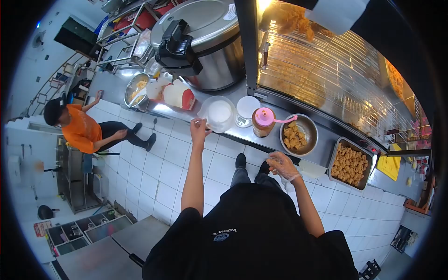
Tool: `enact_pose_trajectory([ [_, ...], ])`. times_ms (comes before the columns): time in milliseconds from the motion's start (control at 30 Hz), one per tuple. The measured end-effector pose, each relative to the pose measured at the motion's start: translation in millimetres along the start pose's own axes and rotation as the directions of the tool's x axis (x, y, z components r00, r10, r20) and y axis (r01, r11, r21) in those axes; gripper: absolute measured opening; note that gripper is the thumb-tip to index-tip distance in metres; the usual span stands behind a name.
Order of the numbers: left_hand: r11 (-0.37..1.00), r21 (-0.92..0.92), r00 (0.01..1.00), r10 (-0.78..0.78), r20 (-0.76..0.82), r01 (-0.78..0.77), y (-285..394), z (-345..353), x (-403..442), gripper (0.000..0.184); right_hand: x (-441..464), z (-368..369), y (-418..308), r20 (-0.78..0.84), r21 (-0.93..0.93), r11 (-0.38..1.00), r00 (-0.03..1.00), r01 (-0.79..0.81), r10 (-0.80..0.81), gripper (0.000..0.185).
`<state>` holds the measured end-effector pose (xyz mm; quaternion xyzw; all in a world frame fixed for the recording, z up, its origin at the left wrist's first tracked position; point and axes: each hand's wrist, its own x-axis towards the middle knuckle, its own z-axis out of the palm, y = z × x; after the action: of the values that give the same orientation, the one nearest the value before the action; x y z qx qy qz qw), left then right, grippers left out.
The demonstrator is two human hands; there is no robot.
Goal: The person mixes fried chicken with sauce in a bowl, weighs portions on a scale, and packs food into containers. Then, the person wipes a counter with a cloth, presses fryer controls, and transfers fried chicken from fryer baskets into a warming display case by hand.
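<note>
My left hand (198, 131) pinches the edge of a clear plastic bowl (227, 124) with white contents at the counter's front edge. My right hand (282, 165), in a clear plastic glove, hovers just in front of a steel bowl (314, 135) of fried chicken pieces (294, 136). Its fingers are curled in, and whatever they may hold is hidden. Between the two bowls stand a white kitchen scale (248, 108) and a jar of brown contents (260, 129) with a pink pump lid (265, 116).
A heated display case (298, 70) and a large steel rice cooker (210, 60) line the back. To the right is a tray of fried pieces (349, 164). Paper cartons (179, 95) and another bowl (132, 88) sit left. A person in orange (83, 128) stands beyond.
</note>
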<state>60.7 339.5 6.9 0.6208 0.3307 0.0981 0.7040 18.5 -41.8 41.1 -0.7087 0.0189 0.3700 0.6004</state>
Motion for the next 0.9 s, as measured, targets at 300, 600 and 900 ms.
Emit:
enact_pose_trajectory([
  [300, 0.9, 0.217, 0.923, 0.383, 0.019, -0.378, 4.2, 40.0, -46.2, 0.065, 5.1, 18.3, 7.4, -0.142, 0.425, 0.904, 0.982, -0.053, 0.124, 0.036],
  [600, 0.814, 0.15, 0.601, 0.277, 0.75, -0.561, 39.0, 150.0, -63.5, 0.083, 38.1, 45.6, -34.2, 0.142, 0.913, 0.343, 0.96, -0.221, 0.242, 0.069],
  [900, 0.388, -0.34, -0.022, 0.631, 0.775, -0.857, 107.3, 135.8, -130.3, 0.069, 19.5, 47.2, -62.1, -0.242, 0.965, -0.185, 0.909, 0.188, -0.338, 0.069],
])
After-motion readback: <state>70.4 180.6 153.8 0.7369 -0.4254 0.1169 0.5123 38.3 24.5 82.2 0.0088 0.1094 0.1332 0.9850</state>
